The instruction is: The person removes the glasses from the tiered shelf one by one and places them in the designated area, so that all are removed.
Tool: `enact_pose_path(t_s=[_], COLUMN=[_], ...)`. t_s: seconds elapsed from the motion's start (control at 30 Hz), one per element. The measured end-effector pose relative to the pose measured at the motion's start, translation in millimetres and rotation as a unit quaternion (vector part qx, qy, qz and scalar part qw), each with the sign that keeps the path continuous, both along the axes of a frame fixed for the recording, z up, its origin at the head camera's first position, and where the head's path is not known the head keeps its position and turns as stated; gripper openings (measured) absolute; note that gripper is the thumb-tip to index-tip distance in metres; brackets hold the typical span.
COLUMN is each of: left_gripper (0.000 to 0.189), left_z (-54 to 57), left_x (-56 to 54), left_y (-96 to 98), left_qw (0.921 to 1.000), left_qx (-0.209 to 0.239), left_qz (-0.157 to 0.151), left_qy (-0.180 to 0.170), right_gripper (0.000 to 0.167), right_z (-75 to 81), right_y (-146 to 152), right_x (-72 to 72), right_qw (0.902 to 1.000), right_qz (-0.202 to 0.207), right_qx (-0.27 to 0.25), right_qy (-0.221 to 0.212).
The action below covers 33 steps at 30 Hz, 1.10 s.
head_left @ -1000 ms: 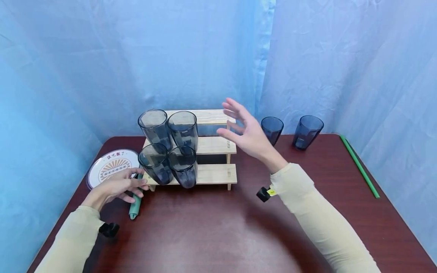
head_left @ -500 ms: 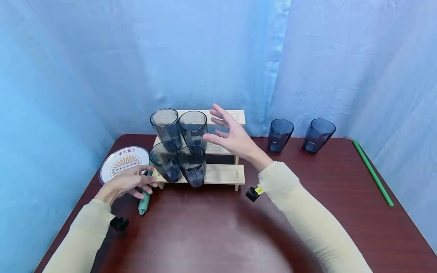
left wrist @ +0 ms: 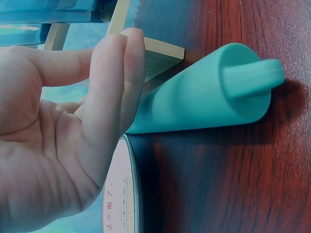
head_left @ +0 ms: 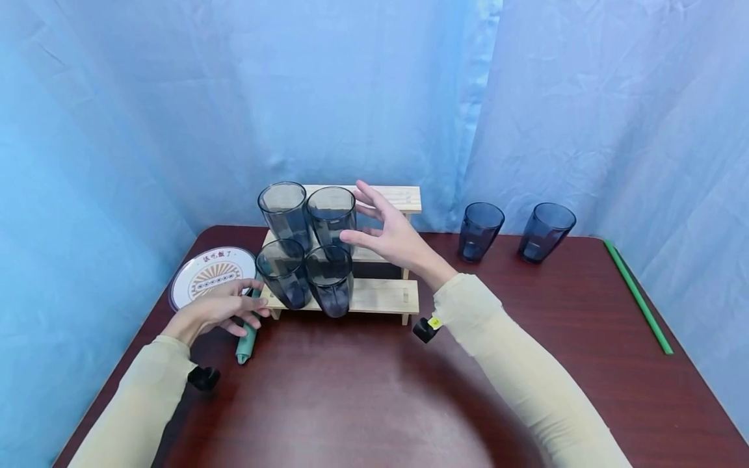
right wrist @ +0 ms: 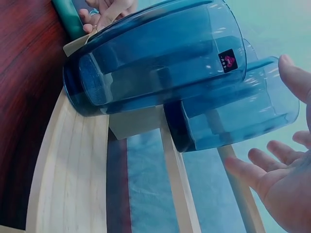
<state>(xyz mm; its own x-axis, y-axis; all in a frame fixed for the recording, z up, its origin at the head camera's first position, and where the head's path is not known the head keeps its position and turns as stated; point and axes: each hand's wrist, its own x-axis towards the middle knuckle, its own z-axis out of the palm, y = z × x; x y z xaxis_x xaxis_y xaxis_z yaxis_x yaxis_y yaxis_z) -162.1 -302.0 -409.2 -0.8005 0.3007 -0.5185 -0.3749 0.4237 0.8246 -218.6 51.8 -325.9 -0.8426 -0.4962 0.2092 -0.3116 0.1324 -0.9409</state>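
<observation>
A three-step wooden rack [head_left: 374,296] stands mid-table with several dark blue tumblers on its left side. My right hand [head_left: 374,224] hovers with fingers spread, just right of the upper right tumbler [head_left: 331,213]; contact is unclear. The right wrist view shows that tumbler [right wrist: 233,121], the lower one [right wrist: 160,63], the rack [right wrist: 73,179] and my spread right hand [right wrist: 286,170]. My left hand [head_left: 225,311] rests with straight fingers on a green rolling pin [head_left: 246,341] left of the rack. The left wrist view shows the left hand [left wrist: 73,121] beside the pin [left wrist: 194,102].
A round printed plate [head_left: 213,276] lies at the left edge, behind my left hand. Two more blue tumblers [head_left: 480,231] [head_left: 546,231] stand on the table at the back right. A thin green stick [head_left: 638,296] lies along the right edge. Blue curtains close off the back.
My right hand has moved left and a little down, from the rack's right end to beside the upper right tumbler. The left hand stays on the rolling pin.
</observation>
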Motion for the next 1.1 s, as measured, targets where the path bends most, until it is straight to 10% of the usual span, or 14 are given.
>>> enact_pose_path(t_s=[1.1], left_gripper=[0.07], left_z=[-1.4], left_x=[-2.4], left_y=[-3.0], left_qw=[1.0], left_qx=[-0.003], left_qz=[0.003], left_qy=[-0.006], right_gripper=[0.093], right_z=[-14.5], right_y=[-17], right_x=[-11.9], right_qw=[0.999], right_qz=[-0.018], right_qx=[0.025], right_qy=[0.031])
